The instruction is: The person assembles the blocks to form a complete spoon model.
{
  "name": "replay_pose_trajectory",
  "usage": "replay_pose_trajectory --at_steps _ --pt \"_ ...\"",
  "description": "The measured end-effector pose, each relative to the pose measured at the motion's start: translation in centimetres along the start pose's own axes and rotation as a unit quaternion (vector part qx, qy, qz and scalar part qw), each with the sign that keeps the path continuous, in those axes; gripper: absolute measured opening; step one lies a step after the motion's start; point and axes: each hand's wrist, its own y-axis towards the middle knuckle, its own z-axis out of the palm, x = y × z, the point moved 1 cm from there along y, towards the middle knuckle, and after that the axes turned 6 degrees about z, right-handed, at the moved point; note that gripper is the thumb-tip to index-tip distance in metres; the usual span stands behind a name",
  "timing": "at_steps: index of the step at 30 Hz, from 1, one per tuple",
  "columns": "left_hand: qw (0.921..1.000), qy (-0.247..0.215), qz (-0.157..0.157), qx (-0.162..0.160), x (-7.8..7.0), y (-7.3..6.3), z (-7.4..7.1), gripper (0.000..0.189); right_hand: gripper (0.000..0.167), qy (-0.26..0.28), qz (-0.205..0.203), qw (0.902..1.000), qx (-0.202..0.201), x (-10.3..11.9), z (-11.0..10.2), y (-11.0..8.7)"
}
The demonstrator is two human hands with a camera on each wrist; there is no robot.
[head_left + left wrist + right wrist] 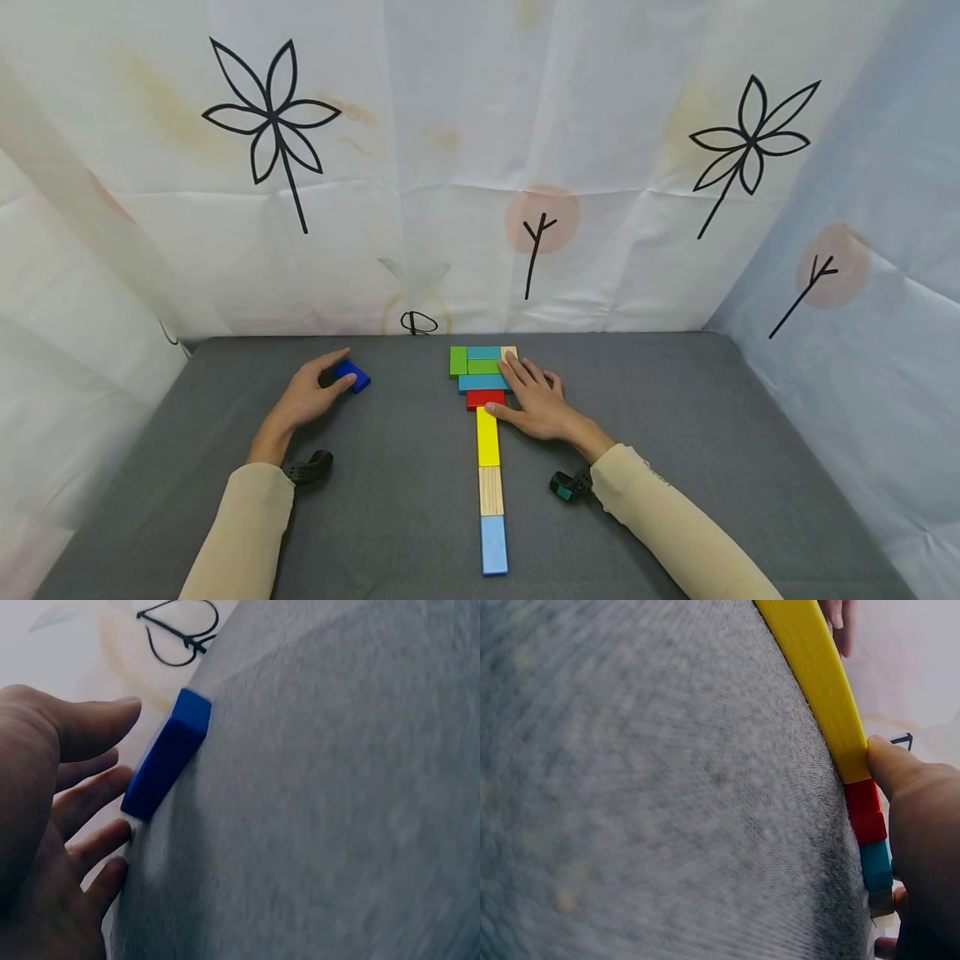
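Beside the dark blue block (354, 376), my left hand (303, 398) has its thumb and fingers parted around the near side. The left wrist view shows this block (166, 754) on the cloth with the left fingers (101, 796) loosely extended next to it. My right hand (542, 406) lies spread over the right side of a block pattern. Its fingertips reach the wooden block (509, 352) at the top, partly covering it. In the right wrist view, the right thumb (891, 766) touches the yellow block (821, 690) close to the red block (864, 802).
Green blocks (458, 362) and teal blocks (480, 382) form the pattern's wide top. Below the yellow block run a striped wooden block (491, 491) and a light blue block (494, 545) in line. A grey cloth (390, 517) covers the table; a printed white curtain (450, 125) hangs behind.
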Motion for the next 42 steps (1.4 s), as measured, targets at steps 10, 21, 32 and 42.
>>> replay_pose_trajectory --at_steps 10,21,32,42 --pt "0.9996 -0.009 0.022 0.012 0.6 -0.2 0.0 0.058 0.085 0.005 -0.003 1.0 -0.002 -0.4 0.3 0.2" --pt "0.9994 0.019 0.01 -0.026 1.0 -0.4 0.2 0.055 0.085 -0.003 0.007 0.9999 0.009 -0.3 0.3 0.1" --pt "0.9984 0.021 0.014 -0.05 0.0 0.1 0.5 0.037 0.085 0.002 0.003 1.0 0.003 -0.3 0.2 0.2" --pt "0.9956 -0.016 0.01 -0.092 -5.1 4.4 4.1 0.035 0.086 -0.001 0.009 0.9999 0.012 -0.3 0.2 0.2"
